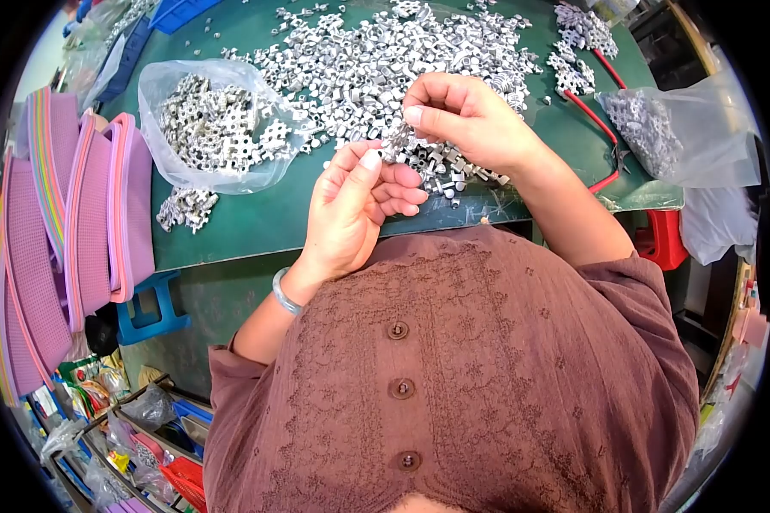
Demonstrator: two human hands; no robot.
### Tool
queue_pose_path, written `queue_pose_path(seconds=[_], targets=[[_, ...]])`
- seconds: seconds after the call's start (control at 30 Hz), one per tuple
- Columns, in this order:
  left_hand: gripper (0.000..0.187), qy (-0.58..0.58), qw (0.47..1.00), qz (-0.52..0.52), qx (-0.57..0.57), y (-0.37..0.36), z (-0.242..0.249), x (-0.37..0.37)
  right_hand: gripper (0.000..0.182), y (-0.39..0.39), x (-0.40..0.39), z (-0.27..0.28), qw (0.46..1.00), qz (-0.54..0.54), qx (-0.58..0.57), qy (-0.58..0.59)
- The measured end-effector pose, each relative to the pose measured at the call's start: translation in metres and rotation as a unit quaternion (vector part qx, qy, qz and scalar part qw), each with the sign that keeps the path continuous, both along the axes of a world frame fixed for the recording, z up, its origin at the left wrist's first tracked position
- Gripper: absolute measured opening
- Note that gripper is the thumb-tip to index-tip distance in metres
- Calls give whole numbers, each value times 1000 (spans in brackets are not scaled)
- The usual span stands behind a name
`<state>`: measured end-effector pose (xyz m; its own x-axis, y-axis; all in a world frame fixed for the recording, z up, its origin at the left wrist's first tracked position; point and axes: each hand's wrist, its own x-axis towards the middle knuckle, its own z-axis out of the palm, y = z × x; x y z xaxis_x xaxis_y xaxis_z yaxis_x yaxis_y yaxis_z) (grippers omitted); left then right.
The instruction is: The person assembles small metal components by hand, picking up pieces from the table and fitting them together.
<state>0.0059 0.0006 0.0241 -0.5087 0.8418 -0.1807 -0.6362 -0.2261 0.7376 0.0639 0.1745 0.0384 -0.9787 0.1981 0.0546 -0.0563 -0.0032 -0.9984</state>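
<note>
A big heap of small silvery metal parts point(385, 60) covers the far half of a green table point(248, 218). My left hand point(351, 209) and my right hand point(462, 115) meet above the table's near edge, both gripping one joined cluster of these parts point(406, 152) between thumb and fingers. Loose parts point(453, 175) lie just under my right hand. A pale bangle point(284, 295) circles my left wrist.
An open clear bag of joined part clusters point(218, 128) lies at the left, a small pile point(184, 208) beside it. Another filled bag point(667, 128) sits at the right, by red-handled cutters point(603, 128). Purple mats point(60, 231) lean at the left. A blue stool point(150, 312) stands below.
</note>
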Motion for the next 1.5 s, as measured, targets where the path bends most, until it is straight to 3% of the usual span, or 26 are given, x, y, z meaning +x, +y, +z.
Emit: queue_pose_path(seconds=[0.3,0.7,0.97,1.17,1.5], targets=[[21,-23,999,-35,3,-2,-1,-4,14,-1,-1,4,999,0,45,-14],[24,-17,1000,-12,-11,-1,-5,-2,13,-2,0,5,1000,7,11,4],[31,-175,979,-100,18,-3,-10,-10,14,-3,0,6,999,13,36,9],[24,-276,953,-124,7,-3,-7,-9,13,-4,-2,7,995,12,98,4],[22,-275,953,-127,16,-2,-6,-8,17,-4,-2,9,995,6,94,18]])
